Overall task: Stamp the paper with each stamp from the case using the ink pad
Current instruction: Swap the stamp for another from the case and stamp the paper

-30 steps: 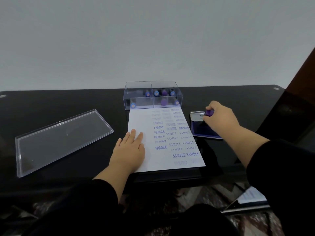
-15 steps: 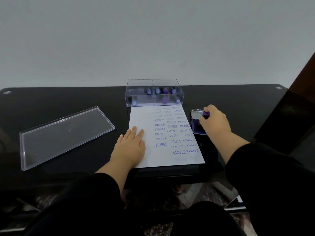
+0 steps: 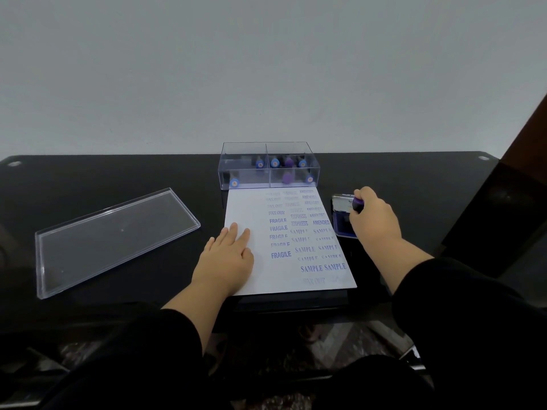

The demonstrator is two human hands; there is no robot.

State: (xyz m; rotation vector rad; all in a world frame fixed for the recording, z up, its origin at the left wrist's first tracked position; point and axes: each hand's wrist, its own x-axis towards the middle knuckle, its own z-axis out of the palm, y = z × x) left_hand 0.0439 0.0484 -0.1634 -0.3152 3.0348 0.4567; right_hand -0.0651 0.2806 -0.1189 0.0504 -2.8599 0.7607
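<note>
A glossy black table (image 3: 414,179) is seen, reflections caught on its smooth top; the case (image 3: 268,165) and its lid (image 3: 115,238) are shown as clear, shiny plastic; matt white paper (image 3: 245,208) is laid flat; a metallic sheen is noted on the ink pad (image 3: 340,202) lid

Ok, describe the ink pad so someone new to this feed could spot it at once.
Start at the white paper in the middle of the black table. Just off its right edge lies the ink pad, a small open case with a dark blue pad and a shiny raised lid. Only it has the right hand holding a purple stamp over it.
</note>
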